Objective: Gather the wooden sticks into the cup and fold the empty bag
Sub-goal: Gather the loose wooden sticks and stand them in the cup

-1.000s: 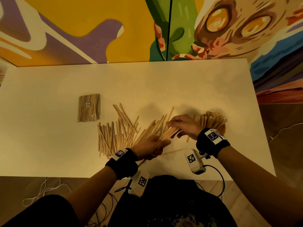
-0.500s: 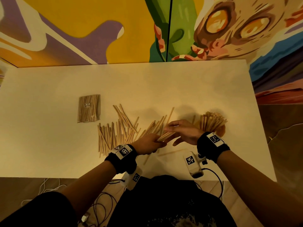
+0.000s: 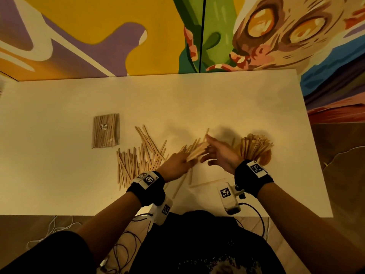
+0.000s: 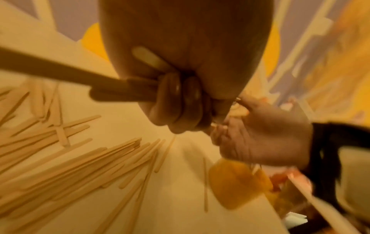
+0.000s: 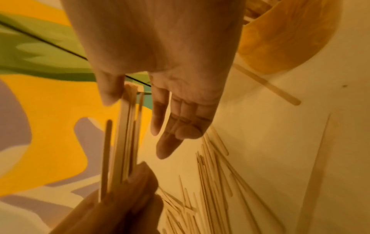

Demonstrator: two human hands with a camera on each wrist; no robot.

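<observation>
Nearest the person, a few single flat wooden sticks (image 3: 207,181) lie on the pale, smooth table (image 3: 59,175). Just beyond them the left hand (image 3: 175,162) has its fingers (image 4: 180,107) curled tight around a small bundle of sticks (image 3: 197,150), thin, flat and round-ended. The right hand (image 3: 221,155) is at the bundle's far end, fingers (image 5: 170,131) straight and a little spread, the thumb touching the stick tips; it grips nothing. To the left a loose heap of sticks (image 3: 138,159) spreads over the table. To the right, just beside the right wrist, stands an amber translucent cup (image 3: 262,157) packed with upright sticks fanning outward. Farther left lies a clear plastic bag (image 3: 106,130), flat, rectangular, labelled, sticks showing through it.
</observation>
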